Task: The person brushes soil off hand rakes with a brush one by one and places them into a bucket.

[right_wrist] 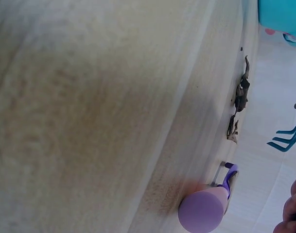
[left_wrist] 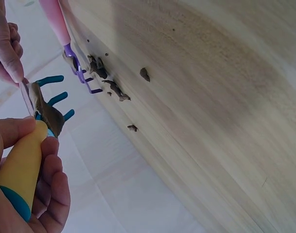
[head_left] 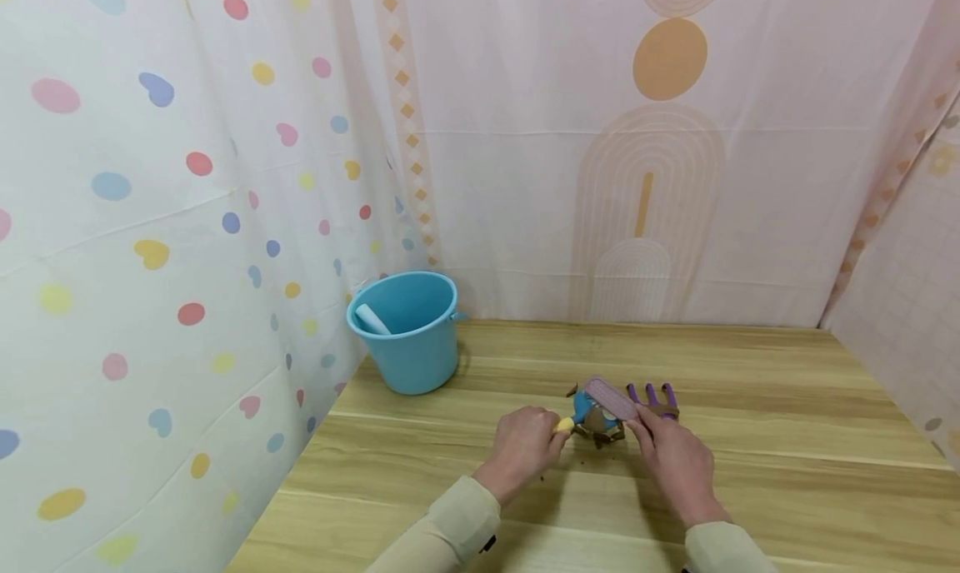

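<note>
My left hand [head_left: 525,444] wraps blue rake [left_wrist: 22,165]; right hand [head_left: 680,463] pinches mauve tool [head_left: 611,399] at its tines [left_wrist: 58,98]. Purple rake [head_left: 652,395] beside it: pink handle [left_wrist: 56,20] in wrist views only.

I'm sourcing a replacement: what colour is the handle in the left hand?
Yellow handle, teal end; best in the left wrist view.

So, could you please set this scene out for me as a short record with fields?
Left hand: grips yellow-handled, blue-tined rake
Right hand: holds flat mauve tool at that rake's head
On its tines: brown clump
On table: pink-handled purple rake, brown bits
Bucket: blue, at the table's left, white object inside
</note>
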Motion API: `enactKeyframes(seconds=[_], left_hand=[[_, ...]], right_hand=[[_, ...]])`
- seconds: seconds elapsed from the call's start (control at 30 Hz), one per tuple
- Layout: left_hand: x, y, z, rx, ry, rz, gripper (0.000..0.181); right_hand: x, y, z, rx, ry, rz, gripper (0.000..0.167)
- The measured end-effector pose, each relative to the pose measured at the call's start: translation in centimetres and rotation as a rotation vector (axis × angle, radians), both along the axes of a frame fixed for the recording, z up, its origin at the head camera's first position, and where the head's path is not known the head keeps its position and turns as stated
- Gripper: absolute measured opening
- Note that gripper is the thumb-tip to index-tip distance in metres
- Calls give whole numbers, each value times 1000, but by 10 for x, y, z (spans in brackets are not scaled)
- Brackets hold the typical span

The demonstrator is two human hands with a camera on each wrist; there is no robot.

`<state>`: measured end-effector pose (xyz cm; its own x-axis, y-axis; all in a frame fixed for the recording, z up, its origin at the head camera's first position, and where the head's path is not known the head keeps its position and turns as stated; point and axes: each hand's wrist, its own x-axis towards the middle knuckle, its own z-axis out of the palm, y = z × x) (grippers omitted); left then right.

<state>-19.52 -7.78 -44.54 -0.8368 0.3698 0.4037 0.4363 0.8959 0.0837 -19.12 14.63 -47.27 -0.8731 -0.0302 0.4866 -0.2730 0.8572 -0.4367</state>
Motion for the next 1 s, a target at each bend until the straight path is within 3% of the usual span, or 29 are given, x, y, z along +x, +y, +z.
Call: enactKeyframes(seconds=[0.47, 0.77, 0.87, 1.0], left_hand=[[0, 1, 0, -9, 22, 2, 33], [0, 2, 2, 6, 2, 7, 36], [-1, 1, 1, 15, 6, 7, 34], [-4, -1, -1, 24, 11, 13, 31]], right_hand=[[-2, 1, 2, -20, -36, -31, 32], [-3, 6, 6, -48, -63, -69, 34], [-2, 6, 6, -56, -56, -51, 35], [0, 3, 5, -56, -11, 32, 35]])
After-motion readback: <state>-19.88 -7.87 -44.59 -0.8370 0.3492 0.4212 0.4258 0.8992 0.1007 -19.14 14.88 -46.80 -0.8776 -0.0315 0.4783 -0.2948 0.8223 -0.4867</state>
